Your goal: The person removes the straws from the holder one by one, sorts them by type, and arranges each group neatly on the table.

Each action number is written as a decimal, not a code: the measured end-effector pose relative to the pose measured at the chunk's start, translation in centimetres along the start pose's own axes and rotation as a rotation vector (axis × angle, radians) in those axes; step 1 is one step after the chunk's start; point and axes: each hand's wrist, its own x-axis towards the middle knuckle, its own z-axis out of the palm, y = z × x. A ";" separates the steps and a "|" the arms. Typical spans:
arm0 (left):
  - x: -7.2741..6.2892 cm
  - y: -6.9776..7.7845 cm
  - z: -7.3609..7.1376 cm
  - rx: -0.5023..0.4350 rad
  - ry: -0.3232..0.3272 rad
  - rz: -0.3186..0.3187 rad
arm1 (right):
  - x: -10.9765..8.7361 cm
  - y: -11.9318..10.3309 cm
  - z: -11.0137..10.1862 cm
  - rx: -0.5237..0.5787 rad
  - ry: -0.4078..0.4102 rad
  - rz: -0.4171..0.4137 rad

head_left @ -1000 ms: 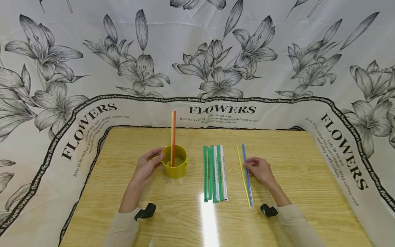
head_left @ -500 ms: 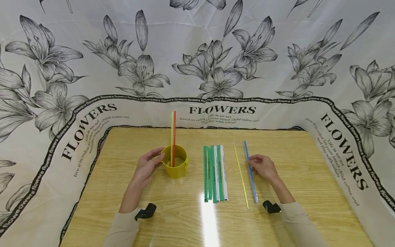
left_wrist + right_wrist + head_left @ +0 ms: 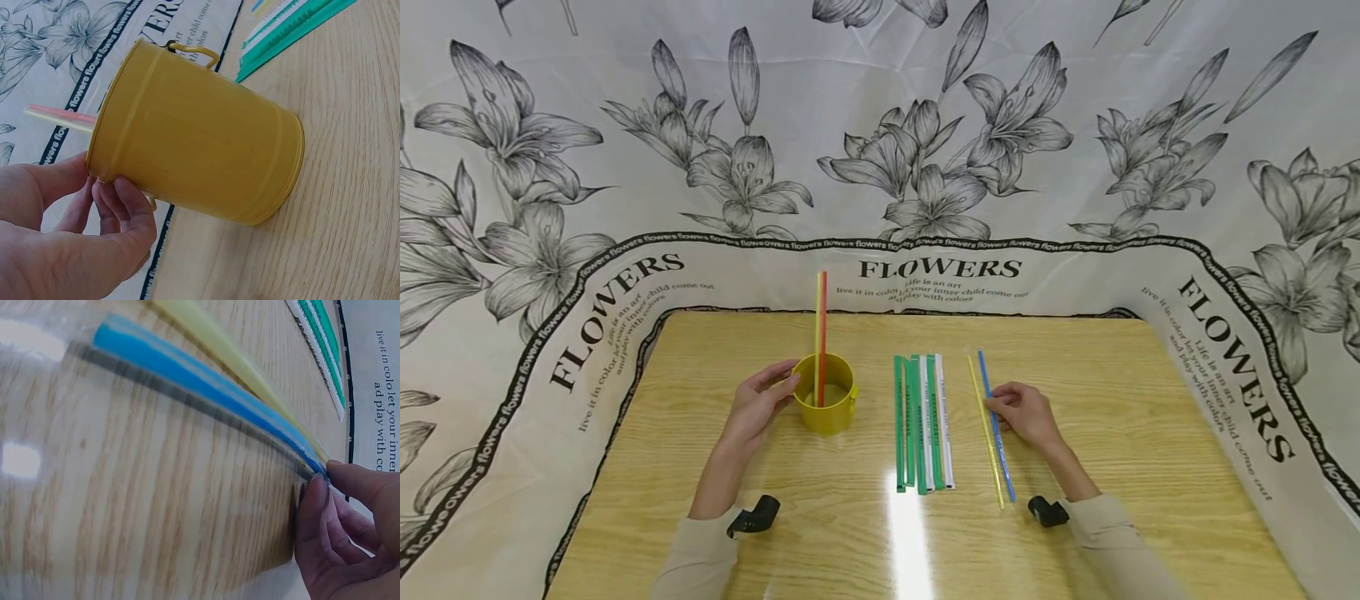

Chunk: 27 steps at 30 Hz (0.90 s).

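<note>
A small yellow metal bucket (image 3: 824, 417) stands upright at the left of the table, with a red straw (image 3: 824, 333) and a yellow straw (image 3: 817, 325) leaning up out of it. My left hand (image 3: 762, 408) grips its rim from the left; the left wrist view shows thumb and bent fingers at that edge. On the right, my right hand (image 3: 1026, 414) pinches a blue straw (image 3: 187, 375) in a clear wrapper between thumb and fingertips. Close beside that, on its left, lies another yellow straw (image 3: 985, 429), nearly parallel to the blue one.
Several green and white paper-wrapped straws (image 3: 925, 421) lie in a row at mid-table. A white floral cloth (image 3: 940, 283) hangs along the back and sides of the wooden table (image 3: 820, 533).
The right hand shifted right with the blue straw, away from the yellow one, then came back left so the two lie close together. The left hand and bucket stay put.
</note>
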 end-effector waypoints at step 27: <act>-0.2 0.0 0.1 -0.001 -0.005 0.007 | 1.4 -5.4 -0.5 -0.039 0.061 -0.124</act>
